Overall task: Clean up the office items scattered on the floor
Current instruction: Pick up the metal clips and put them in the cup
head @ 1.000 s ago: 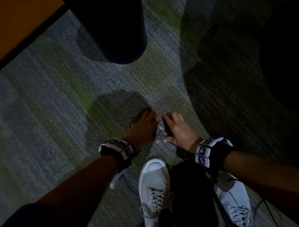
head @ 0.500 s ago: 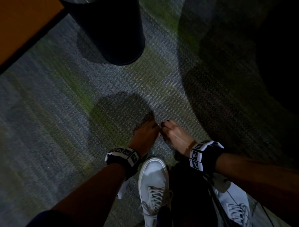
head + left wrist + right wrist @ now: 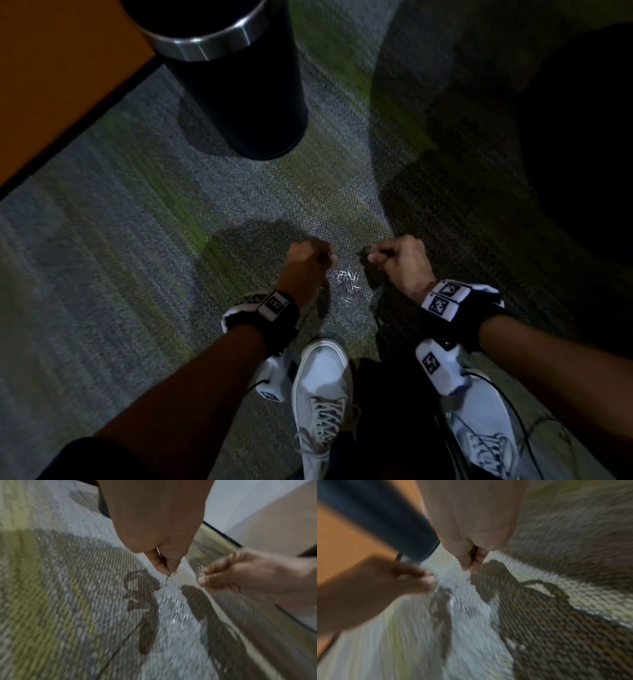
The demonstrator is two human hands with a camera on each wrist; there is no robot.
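A small heap of silver paper clips (image 3: 346,285) lies on the carpet between my hands. My left hand (image 3: 310,255) hangs just left of the heap with curled fingers, and in the left wrist view it (image 3: 169,572) pinches a few clips that dangle from the fingertips. On the other side of the heap my right hand (image 3: 397,257) is also curled; the right wrist view shows it (image 3: 469,563) pinching clips too. Both wrist views are blurred, with loose clips (image 3: 176,609) glinting on the carpet below.
A black waste bin (image 3: 239,85) with a steel rim stands on the grey-green carpet (image 3: 137,240) ahead of my hands. An orange panel (image 3: 51,75) fills the upper left corner. My white shoes (image 3: 322,394) stand just behind the clips. The right side is in dark shadow.
My hands were pressed together around a bundle of clips; now they have drawn apart and lifted. A heap of clips shows on the carpet between them. The view tilted up toward the bin.
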